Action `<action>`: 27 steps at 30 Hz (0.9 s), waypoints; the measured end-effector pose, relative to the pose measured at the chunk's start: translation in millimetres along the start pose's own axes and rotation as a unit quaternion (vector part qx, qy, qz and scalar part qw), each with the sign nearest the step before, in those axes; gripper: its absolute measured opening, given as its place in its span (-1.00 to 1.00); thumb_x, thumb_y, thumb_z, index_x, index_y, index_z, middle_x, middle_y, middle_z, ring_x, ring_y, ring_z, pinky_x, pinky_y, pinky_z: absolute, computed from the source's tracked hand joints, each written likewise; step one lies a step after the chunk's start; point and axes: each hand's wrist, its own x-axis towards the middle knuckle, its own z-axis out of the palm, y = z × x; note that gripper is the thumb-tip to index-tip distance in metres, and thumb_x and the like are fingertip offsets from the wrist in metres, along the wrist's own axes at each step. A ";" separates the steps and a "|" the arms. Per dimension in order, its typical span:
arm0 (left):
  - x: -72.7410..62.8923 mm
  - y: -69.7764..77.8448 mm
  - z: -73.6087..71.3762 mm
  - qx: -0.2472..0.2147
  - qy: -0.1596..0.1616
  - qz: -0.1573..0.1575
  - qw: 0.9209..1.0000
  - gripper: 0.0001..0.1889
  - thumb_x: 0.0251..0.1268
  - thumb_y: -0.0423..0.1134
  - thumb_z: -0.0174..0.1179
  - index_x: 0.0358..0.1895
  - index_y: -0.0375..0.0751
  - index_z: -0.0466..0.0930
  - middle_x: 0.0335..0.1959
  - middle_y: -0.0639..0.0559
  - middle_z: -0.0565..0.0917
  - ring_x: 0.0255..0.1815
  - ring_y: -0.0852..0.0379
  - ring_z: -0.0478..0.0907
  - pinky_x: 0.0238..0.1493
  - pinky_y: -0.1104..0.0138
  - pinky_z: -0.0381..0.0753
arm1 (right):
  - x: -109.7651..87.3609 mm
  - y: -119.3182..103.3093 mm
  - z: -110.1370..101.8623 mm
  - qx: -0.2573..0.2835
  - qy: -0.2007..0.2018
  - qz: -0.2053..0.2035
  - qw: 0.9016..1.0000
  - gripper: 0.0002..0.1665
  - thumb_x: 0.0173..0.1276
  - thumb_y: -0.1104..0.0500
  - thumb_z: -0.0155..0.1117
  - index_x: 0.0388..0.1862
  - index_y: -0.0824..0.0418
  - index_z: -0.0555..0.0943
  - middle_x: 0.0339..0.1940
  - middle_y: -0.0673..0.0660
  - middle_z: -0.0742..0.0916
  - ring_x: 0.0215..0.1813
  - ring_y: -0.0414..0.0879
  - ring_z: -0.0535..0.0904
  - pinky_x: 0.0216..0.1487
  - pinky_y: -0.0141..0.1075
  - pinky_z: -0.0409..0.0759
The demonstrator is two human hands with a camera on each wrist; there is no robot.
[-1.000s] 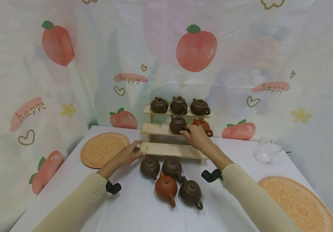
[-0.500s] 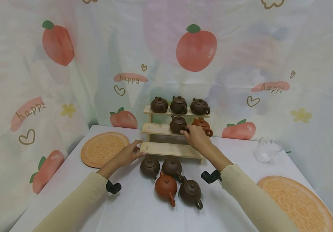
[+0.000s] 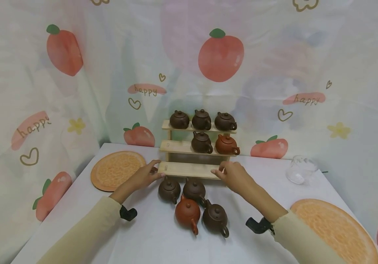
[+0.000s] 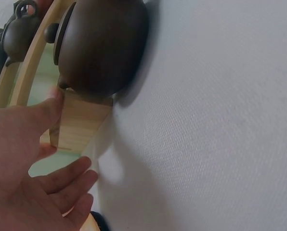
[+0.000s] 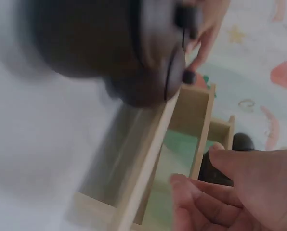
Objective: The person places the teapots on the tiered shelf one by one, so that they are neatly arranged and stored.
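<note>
Standing before the rack (image 3: 189, 169), four teapots (image 3: 187, 212), mats (image 3: 118, 170) either side

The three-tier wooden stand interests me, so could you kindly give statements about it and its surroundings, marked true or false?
Three dark brown teapots stand on the top shelf. True.
The middle shelf bears three teapots. False: the middle shelf bears only two.
The left hand is at the left end of the bottom shelf. True.
The right hand grips a teapot. False: the right hand holds none and is near the bottom shelf's right end.
Every teapot on the table is dark brown. False: one reddish-brown teapot stands among the four on the table.
</note>
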 end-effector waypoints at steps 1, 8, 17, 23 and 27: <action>-0.3 0.0 0.0 0.000 0.000 0.000 1.000 -0.25 0.59 0.07 0.22 0.63 -0.23 0.19 0.31 -0.42 0.60 0.38 -0.32 0.54 0.29 -0.14 0.57 | -9.1 0.8 1.2 0.003 -0.008 0.002 1.000 -0.64 0.55 0.00 0.36 -0.32 0.27 0.70 -0.61 0.02 0.60 -0.52 -0.12 0.48 -0.44 -0.24 0.46; -1.6 0.3 0.7 0.000 0.008 0.002 1.000 -0.28 0.60 0.03 0.22 0.62 -0.23 0.22 0.27 -0.41 0.62 0.35 -0.31 0.57 0.26 -0.13 0.59 | -75.5 0.4 9.1 0.004 -0.057 0.030 0.998 -0.51 0.50 -0.23 0.35 -0.32 0.17 0.68 -0.62 -0.03 0.57 -0.50 -0.15 0.45 -0.42 -0.23 0.45; -1.6 0.5 0.1 -0.003 0.013 0.003 1.000 -0.28 0.60 0.02 0.23 0.61 -0.25 0.22 0.26 -0.41 0.63 0.33 -0.31 0.58 0.26 -0.12 0.59 | -128.0 -2.6 33.9 0.042 -0.114 0.092 0.988 -0.35 0.32 -0.48 0.35 -0.49 0.06 0.58 -0.58 -0.06 0.61 -0.42 -0.14 0.46 -0.37 -0.22 0.44; -1.4 -1.0 0.5 -0.004 0.013 0.003 1.000 -0.28 0.59 0.04 0.23 0.61 -0.23 0.23 0.26 -0.40 0.63 0.34 -0.30 0.58 0.27 -0.13 0.59 | -133.6 -1.3 50.4 0.056 -0.111 0.057 0.991 -0.40 0.39 -0.35 0.40 -0.54 0.06 0.49 -0.66 -0.09 0.47 -0.54 -0.17 0.36 -0.50 -0.29 0.31; -0.5 -1.6 1.7 -0.006 0.010 0.002 1.000 -0.27 0.59 0.06 0.23 0.62 -0.21 0.22 0.27 -0.38 0.63 0.35 -0.29 0.58 0.28 -0.13 0.58 | -135.1 1.8 50.6 0.055 -0.110 0.031 0.992 -0.53 0.47 -0.22 0.37 -0.44 0.08 0.54 -0.59 -0.09 0.51 -0.47 -0.15 0.39 -0.43 -0.25 0.36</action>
